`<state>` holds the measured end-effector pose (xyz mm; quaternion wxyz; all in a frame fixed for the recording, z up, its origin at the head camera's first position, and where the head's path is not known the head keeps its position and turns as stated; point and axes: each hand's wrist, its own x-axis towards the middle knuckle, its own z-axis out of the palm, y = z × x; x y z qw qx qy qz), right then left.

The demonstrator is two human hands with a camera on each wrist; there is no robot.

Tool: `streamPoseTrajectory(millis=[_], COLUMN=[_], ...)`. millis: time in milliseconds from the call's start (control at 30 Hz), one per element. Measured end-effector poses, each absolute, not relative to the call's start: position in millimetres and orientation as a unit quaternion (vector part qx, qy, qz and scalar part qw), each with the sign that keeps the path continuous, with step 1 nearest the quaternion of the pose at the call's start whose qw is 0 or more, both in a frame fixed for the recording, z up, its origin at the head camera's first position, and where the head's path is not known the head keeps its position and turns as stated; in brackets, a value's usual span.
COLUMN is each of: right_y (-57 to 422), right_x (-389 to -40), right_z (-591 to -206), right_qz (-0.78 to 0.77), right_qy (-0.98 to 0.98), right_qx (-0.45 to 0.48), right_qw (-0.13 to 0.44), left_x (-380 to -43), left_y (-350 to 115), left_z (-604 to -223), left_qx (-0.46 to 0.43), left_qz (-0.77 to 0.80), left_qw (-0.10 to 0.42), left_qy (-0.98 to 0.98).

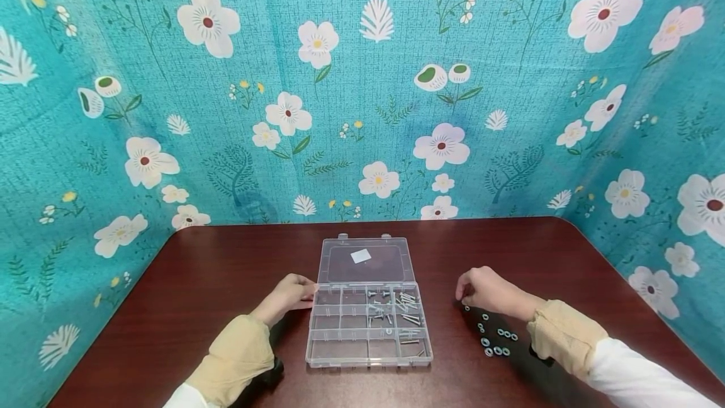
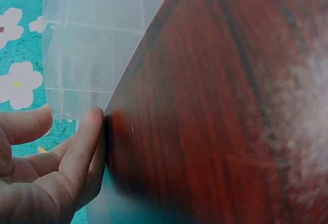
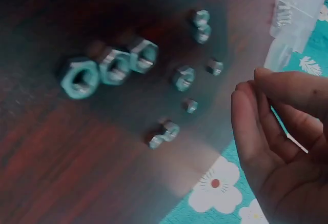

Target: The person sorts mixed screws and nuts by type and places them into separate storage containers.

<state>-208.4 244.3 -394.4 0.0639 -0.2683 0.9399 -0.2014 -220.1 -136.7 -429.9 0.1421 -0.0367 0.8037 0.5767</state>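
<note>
A clear plastic compartment box lies on the table with its lid folded back. My left hand touches the box's left side near the hinge, fingers mostly straight. In the left wrist view the fingertips meet the box's end. To the right of the box, my right hand is low over the table beside loose metal nuts. Its thumb and fingers are bent close together. Whether a nut is between them is hidden. Larger hex nuts and small ones lie scattered nearby.
Screws fill parts of the box's right compartments, with shorter ones beside them. A small nut is also in the box. The dark red table is backed by a flowered turquoise cloth.
</note>
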Motion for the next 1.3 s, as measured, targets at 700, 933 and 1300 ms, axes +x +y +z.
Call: streamPoseTrajectory(millis=[700, 933, 1300], right_y=[243.6, 230.5, 178.7], right_x=[-202.3, -200.3, -186.8], right_z=[-406.8, -395.5, -381.3], right_qz=[-0.156, -0.166, -0.265], right_qy=[0.944, 0.939, 0.879], right_qx=[-0.274, -0.297, -0.394], right_qw=[0.094, 0.056, -0.050], left_x=[-219.1, -218.8, -219.7], left_y=[-136.2, -137.3, -138.3], left_z=[-427.6, -428.0, -427.4], left_qx=[-0.032, -0.038, -0.036], left_qz=[0.580, 0.590, 0.593], left_qw=[0.154, 0.154, 0.156], left_qy=[0.799, 0.792, 0.789])
